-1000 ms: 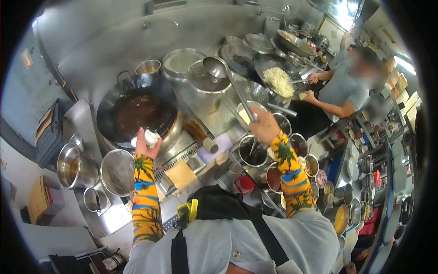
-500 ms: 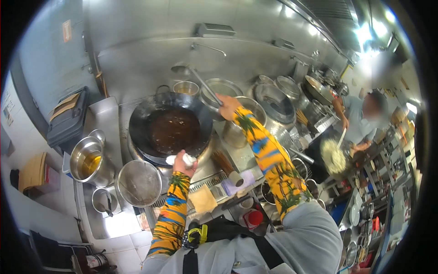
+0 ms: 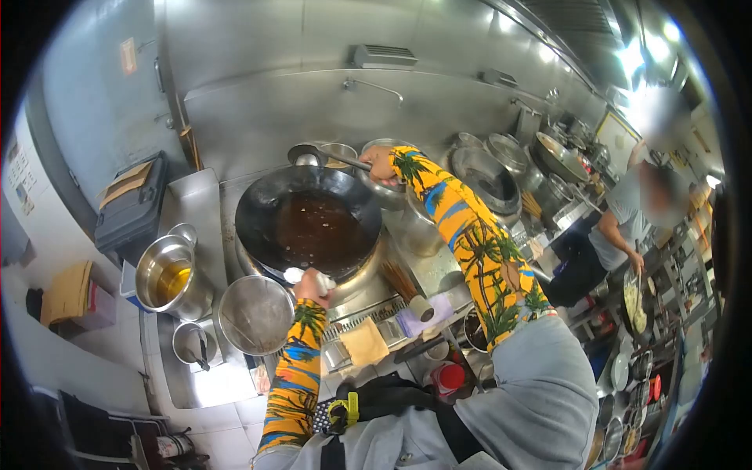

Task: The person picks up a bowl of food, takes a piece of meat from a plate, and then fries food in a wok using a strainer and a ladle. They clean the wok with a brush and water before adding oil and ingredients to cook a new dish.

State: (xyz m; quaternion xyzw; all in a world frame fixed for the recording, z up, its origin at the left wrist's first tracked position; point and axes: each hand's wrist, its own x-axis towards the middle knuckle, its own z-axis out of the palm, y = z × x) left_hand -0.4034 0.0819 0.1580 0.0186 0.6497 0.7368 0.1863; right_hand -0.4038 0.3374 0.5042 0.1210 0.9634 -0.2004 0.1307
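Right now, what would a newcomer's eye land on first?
The big black wok at the center left, with dark brown liquid pooled in it. Next, the bright yellow patterned sleeves: the left hand holds a white cloth at the wok's near rim, and the right hand holds a ladle over its far side. Then the red-lidded tub low in the middle.

Black wok (image 3: 309, 223), one, dark brown liquid inside. Left hand (image 3: 313, 287), gripping white cloth (image 3: 294, 276), at the wok's near rim. Right hand (image 3: 381, 165), gripping ladle (image 3: 307, 155), its bowl by the wok's far rim. Steel pot (image 3: 174, 283), yellow liquid inside, left of the wok. Round strainer (image 3: 255, 315), near-left of the wok. Tan cloth (image 3: 364, 345), near-right of the wok. Co-worker (image 3: 615, 227), holding pan (image 3: 636, 305), well right of the wok.
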